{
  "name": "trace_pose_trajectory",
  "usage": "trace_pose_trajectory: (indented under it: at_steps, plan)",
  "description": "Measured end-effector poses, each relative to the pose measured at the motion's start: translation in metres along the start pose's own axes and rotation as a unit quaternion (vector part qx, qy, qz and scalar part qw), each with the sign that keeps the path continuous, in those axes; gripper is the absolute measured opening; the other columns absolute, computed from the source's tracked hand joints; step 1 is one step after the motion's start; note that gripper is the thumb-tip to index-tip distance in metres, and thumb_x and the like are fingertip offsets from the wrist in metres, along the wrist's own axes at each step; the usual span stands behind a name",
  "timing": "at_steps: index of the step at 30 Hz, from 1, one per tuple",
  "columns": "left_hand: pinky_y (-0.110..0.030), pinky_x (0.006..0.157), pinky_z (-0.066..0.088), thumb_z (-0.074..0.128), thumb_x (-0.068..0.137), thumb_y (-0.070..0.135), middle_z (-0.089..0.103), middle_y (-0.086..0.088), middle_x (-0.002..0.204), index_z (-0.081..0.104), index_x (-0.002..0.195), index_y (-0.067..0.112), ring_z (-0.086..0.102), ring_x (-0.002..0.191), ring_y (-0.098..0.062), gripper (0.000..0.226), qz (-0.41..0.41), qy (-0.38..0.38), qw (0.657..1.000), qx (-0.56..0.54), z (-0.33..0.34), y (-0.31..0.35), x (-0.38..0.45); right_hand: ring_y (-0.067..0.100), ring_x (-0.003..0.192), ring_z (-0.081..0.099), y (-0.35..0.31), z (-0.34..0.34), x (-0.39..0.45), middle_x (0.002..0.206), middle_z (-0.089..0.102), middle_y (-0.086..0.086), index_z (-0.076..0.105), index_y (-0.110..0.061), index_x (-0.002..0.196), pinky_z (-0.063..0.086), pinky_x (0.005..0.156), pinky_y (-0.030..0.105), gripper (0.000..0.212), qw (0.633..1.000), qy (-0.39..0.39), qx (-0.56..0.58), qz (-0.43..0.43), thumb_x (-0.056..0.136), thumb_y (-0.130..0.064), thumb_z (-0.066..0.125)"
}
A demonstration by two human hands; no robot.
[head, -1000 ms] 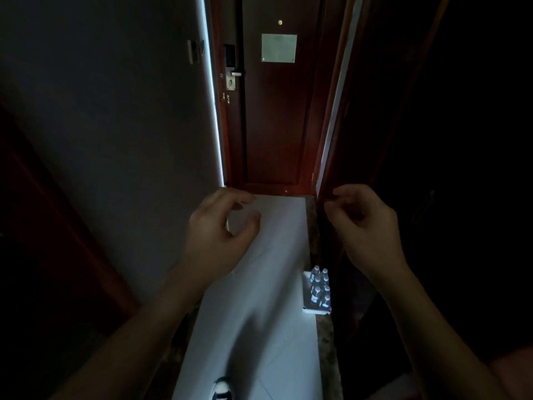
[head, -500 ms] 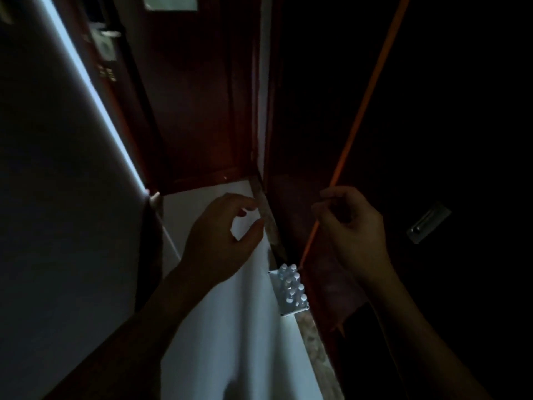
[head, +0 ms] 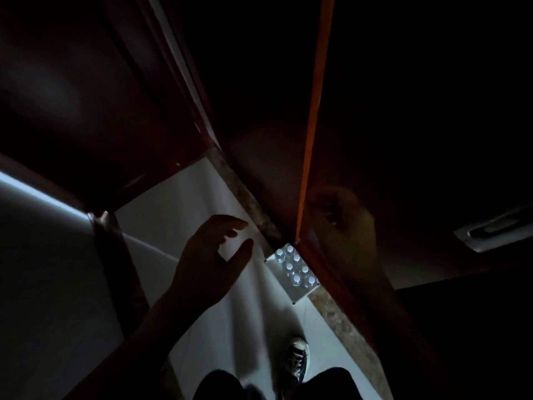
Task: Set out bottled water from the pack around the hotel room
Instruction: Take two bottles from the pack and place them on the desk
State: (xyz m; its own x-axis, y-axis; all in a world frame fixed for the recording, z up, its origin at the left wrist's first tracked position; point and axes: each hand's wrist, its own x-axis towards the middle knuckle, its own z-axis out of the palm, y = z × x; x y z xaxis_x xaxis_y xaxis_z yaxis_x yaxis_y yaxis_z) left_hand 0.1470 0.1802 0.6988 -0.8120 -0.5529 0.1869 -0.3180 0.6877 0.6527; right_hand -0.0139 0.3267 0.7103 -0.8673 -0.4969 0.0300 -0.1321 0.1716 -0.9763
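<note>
A shrink-wrapped pack of water bottles (head: 292, 271) with white caps stands on the pale floor against a dark wooden edge. My left hand (head: 209, 261) hovers above the floor just left of the pack, fingers curled and apart, holding nothing. My right hand (head: 341, 229) is dim and blurred to the upper right of the pack, fingers bent near an orange-lit door edge (head: 310, 140); whether it touches that edge is unclear.
The room is very dark. A dark red wooden door (head: 95, 116) fills the upper left, a marble threshold strip (head: 343, 319) runs diagonally, and a metal handle (head: 496, 229) shows at right. My shoe (head: 297, 356) stands on the pale floor (head: 178, 203) below the pack.
The view has swung right and down, so the door slid up and left and my shoe came into sight. Both hands stayed raised, now closer over the pack.
</note>
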Motion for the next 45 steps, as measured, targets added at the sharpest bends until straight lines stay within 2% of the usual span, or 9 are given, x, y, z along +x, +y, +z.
trace_pose_trajectory:
  at_steps: [4,6,8,11,21,28,31,35,45]
  plan:
    - [-0.009,0.075,0.046,0.058,0.082,0.046,0.060,0.024,0.103,0.064,0.109,0.025,0.058,0.096,0.006,0.034,-0.017,-0.045,0.998,-0.036,0.023,-0.030,0.037,0.004,0.062,0.066,0.023,0.007,0.023,0.072,0.072,0.005,0.069,-0.008,0.097,0.047,0.054,0.008,0.012,0.998,0.029,-0.018,0.051,0.085,-0.006,0.070]
    - [-0.016,0.080,0.048,0.059,0.084,0.043,0.066,0.013,0.102,0.067,0.108,0.019,0.061,0.095,0.001,0.035,0.007,-0.068,0.997,-0.041,0.040,-0.044,0.055,-0.003,0.052,0.063,0.034,0.007,0.033,0.064,0.072,-0.006,0.066,-0.010,0.094,0.045,0.048,0.008,0.010,0.996,0.046,-0.014,0.077,0.087,-0.004,0.067]
    - [-0.023,0.086,0.050,0.060,0.086,0.037,0.068,0.007,0.105,0.069,0.107,0.014,0.064,0.098,-0.006,0.032,0.048,-0.099,0.993,-0.047,0.061,-0.061,0.070,-0.007,0.058,0.064,0.049,0.008,0.040,0.070,0.070,-0.022,0.065,-0.015,0.095,0.045,0.051,0.006,0.013,0.993,0.073,-0.030,0.092,0.087,-0.006,0.069]
    - [-0.029,0.085,0.053,0.062,0.086,0.034,0.068,0.009,0.103,0.068,0.106,0.017,0.067,0.097,-0.009,0.026,0.084,-0.154,0.981,-0.078,0.096,-0.093,0.090,-0.005,0.072,0.066,0.077,0.014,0.040,0.082,0.069,-0.019,0.068,-0.020,0.097,0.046,0.060,0.006,0.016,0.982,0.130,-0.068,0.117,0.083,-0.015,0.074]
    - [-0.011,0.078,0.047,0.057,0.079,0.046,0.065,0.022,0.096,0.063,0.103,0.031,0.061,0.092,0.005,0.029,0.078,-0.332,0.937,-0.074,0.201,-0.228,0.112,-0.001,0.076,0.068,0.218,0.092,0.004,0.087,0.071,-0.020,0.067,-0.027,0.091,0.050,0.063,0.012,0.014,0.915,0.301,-0.078,0.256,0.084,-0.017,0.073]
    - [-0.009,0.082,0.046,0.066,0.079,0.040,0.061,0.026,0.096,0.056,0.104,0.039,0.060,0.094,0.006,0.027,0.027,-0.374,0.926,-0.045,0.317,-0.323,0.075,0.005,0.088,0.066,0.378,0.145,-0.033,0.098,0.069,-0.014,0.059,-0.036,0.094,0.049,0.070,0.021,0.026,0.882,0.306,-0.091,0.347,0.083,-0.019,0.075]
    - [-0.025,0.087,0.052,0.076,0.082,0.017,0.060,0.026,0.103,0.057,0.108,0.036,0.063,0.100,-0.002,0.038,-0.030,-0.391,0.919,-0.034,0.388,-0.380,0.053,0.010,0.092,0.064,0.461,0.168,-0.039,0.098,0.065,-0.013,0.059,-0.029,0.100,0.046,0.073,0.019,0.027,0.873,0.285,-0.094,0.386,0.082,-0.020,0.077]
    - [-0.038,0.096,0.051,0.075,0.083,0.018,0.064,0.008,0.123,0.057,0.126,0.024,0.062,0.117,-0.015,0.047,-0.064,-0.417,0.907,-0.002,0.488,-0.458,0.028,0.012,0.100,0.060,0.583,0.203,-0.042,0.115,0.062,-0.005,0.058,-0.020,0.120,0.045,0.080,0.024,0.043,0.868,0.244,-0.109,0.418,0.081,-0.024,0.077]
    - [-0.030,0.101,0.043,0.078,0.074,0.009,0.061,-0.011,0.134,0.049,0.137,0.008,0.057,0.124,-0.026,0.069,0.022,-0.402,0.915,-0.040,0.663,-0.571,0.010,0.022,0.122,0.052,0.813,0.275,-0.024,0.138,0.053,-0.001,0.041,-0.021,0.142,0.036,0.086,0.022,0.081,0.885,0.231,-0.127,0.384,0.071,-0.020,0.082]
